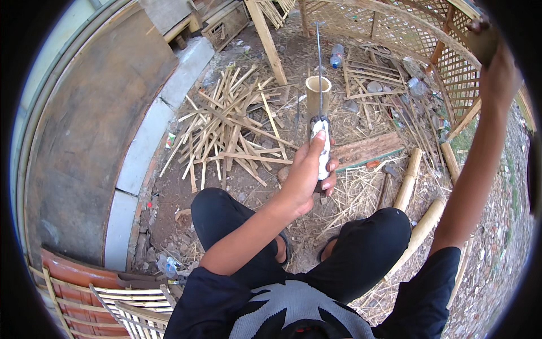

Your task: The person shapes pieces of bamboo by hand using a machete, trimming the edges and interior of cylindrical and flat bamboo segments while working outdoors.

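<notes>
My left hand (313, 169) is closed around the pale, wrapped handle of a long knife (324, 147). Its thin blade, seen almost edge-on, points away from me across the open top of an upright bamboo section (317, 104); whether it touches the rim I cannot tell. Raised high at the far right, my right hand (501, 70) grips a dark brown, block-like piece (483, 44). The dark picture rim and the hand partly hide that piece, so its kind is unclear.
Split bamboo strips (231, 121) lie heaped left of the bamboo section. A flat wooden plank (367, 150) rests to its right, near bamboo poles (407, 179). Behind are a plastic bottle (336, 55) and a woven bamboo fence (395, 25). A slatted bamboo frame (135, 302) stands at lower left.
</notes>
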The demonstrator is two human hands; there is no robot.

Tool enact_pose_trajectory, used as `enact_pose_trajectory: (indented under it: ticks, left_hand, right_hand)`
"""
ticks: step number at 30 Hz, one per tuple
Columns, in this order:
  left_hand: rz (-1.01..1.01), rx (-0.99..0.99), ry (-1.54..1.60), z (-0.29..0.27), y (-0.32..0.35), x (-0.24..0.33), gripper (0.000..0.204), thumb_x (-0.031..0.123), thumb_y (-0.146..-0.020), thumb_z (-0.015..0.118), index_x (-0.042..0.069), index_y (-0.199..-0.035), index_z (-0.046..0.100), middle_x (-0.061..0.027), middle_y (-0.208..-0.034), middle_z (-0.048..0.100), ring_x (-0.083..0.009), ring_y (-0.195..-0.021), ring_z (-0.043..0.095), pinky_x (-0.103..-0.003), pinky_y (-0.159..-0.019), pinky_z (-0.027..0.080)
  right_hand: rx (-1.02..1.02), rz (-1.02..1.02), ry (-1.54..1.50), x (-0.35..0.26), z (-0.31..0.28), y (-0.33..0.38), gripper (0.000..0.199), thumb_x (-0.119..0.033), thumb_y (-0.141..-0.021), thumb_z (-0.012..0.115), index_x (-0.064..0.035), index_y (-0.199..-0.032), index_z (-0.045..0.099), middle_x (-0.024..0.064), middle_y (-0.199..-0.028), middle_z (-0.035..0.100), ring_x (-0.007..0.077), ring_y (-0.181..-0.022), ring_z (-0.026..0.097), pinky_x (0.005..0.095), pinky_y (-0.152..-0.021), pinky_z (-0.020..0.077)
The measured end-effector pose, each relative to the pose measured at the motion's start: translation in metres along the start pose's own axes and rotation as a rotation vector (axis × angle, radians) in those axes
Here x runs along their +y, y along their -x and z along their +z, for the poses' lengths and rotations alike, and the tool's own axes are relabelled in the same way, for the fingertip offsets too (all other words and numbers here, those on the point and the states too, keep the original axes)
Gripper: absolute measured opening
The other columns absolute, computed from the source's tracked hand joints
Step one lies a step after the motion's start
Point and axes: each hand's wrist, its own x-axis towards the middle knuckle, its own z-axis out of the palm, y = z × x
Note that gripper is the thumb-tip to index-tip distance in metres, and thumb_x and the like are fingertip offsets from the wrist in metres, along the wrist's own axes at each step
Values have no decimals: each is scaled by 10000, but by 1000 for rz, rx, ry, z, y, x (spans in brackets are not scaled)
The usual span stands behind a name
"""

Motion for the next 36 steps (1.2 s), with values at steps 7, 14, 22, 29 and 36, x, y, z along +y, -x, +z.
enact_pose_trajectory:
  ticks: [7, 14, 22, 29, 36]
  left_hand:
    - [5, 44, 1, 6, 5, -5, 420, 516, -1004, 443, 109, -1109, 453, 18, -710, 461, -77, -435, 393, -261, -421, 381]
    - [36, 30, 44, 3, -3, -10, 397, 508, -1002, 456, 122, -1094, 451, 21, -695, 456, -69, -426, 388, -251, -399, 355]
    - [75, 69, 46, -8, 3, -7, 405, 514, -1005, 445, 120, -1098, 458, 30, -681, 445, -63, -413, 366, -250, -400, 348]
    - [5, 41, 49, -10, 7, -6, 404, 522, -1007, 425, 130, -1097, 464, 32, -672, 436, -62, -402, 344, -251, -396, 334]
    - [-12, 11, 97, -13, 10, -1, 390, 510, -1009, 431, 129, -1085, 470, 38, -659, 429, -66, -385, 332, -251, -391, 324]
  right_hand:
    - [-1011, 275, -131, -68, 81, 118, 220, -169, -798, 658, -28, -965, 676, 120, -826, 696, 197, -767, 669, 337, -700, 544]
    - [-715, 264, -143, -59, 53, 8, 509, -238, -816, 671, -6, -1259, 574, 107, -833, 675, 136, -654, 631, 292, -582, 529]
    - [-344, 443, -328, -108, 67, 31, 415, -193, -817, 688, 21, -1161, 599, 112, -875, 667, 158, -730, 631, 296, -633, 530]
    - [-1094, 341, 43, -63, 78, 79, 469, -144, -798, 703, 20, -1216, 565, 184, -973, 705, 261, -857, 699, 383, -803, 576]
    - [-233, 81, -141, -124, 57, -17, 427, -110, -867, 667, 25, -1256, 554, 92, -933, 639, 98, -630, 582, 200, -512, 521]
